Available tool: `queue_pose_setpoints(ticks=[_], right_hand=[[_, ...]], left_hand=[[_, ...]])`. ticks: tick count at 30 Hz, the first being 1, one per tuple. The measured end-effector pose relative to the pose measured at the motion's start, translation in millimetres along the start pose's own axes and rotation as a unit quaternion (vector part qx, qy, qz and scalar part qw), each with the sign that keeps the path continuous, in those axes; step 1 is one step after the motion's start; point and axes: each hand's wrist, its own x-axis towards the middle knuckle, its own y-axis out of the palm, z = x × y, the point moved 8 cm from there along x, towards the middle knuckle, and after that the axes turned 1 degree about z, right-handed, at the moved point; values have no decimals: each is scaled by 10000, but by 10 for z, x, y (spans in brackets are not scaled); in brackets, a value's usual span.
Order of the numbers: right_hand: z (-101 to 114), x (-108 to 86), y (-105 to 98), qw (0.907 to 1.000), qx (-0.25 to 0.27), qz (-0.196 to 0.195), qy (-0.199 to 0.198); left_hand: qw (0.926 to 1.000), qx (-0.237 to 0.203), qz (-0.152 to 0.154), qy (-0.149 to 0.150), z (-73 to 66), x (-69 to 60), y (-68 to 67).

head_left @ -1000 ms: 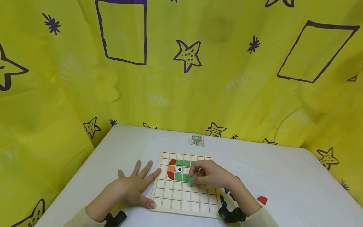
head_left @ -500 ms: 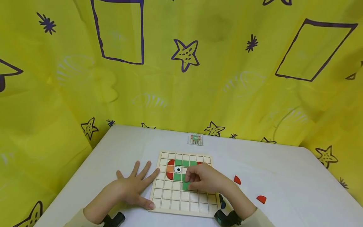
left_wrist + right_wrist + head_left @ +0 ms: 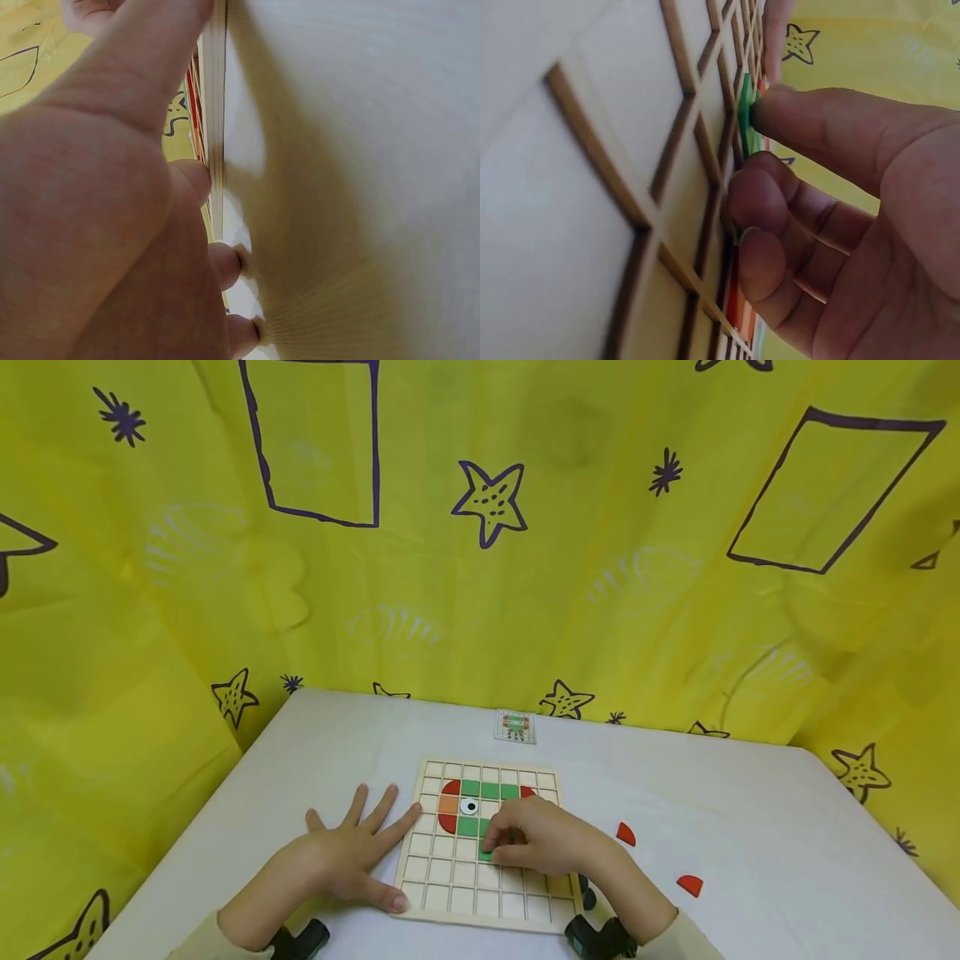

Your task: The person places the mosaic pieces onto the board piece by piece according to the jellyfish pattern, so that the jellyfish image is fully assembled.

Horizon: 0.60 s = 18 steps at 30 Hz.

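Observation:
A pale wooden grid board [image 3: 450, 897] lies on the white table. My right hand [image 3: 543, 835] is over its middle, fingers curled, holding a green square tile [image 3: 485, 852] between thumb and fingers. In the right wrist view the thumb is on this green tile [image 3: 745, 116], which stands slightly proud of the grid. My left hand [image 3: 341, 857] lies spread at the board's left side, thumb and little finger touching the edge. Set in the board are red rounded pieces [image 3: 447, 823], an orange square [image 3: 447, 804], a round eye tile [image 3: 468, 807] and several green squares [image 3: 490, 791]. My right hand hides part of the pattern.
A small picture card [image 3: 516, 727] lies behind the board. Two loose red quarter-circle pieces, one nearer [image 3: 626, 834] and one farther right [image 3: 690, 885], lie on the table. Dark pieces [image 3: 587, 893] show beside the board by the right wrist. A yellow curtain [image 3: 600, 635] surrounds the table.
My right hand has brought the green tile down and left to a cell below the green row. The red pieces at right have come into fuller view. My left hand stays at the board's edge.

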Motion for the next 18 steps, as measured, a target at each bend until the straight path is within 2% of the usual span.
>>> queue_pose_setpoints(ticks=[5, 8, 12, 18], right_hand=[[-20, -35, -86, 9999, 96, 97, 9], [-95, -115, -249, 9998, -3, -97, 190], [-303, -295, -493, 9951, -327, -402, 848], [-662, -593, -698, 9791, -223, -378, 1987]], left_hand=[[10000, 68, 29, -49, 15, -1, -4], [9999, 127, -9, -26, 7, 2, -13], [9999, 159, -32, 2, 1, 4, -13], [9998, 162, -95, 42, -1, -4, 3]])
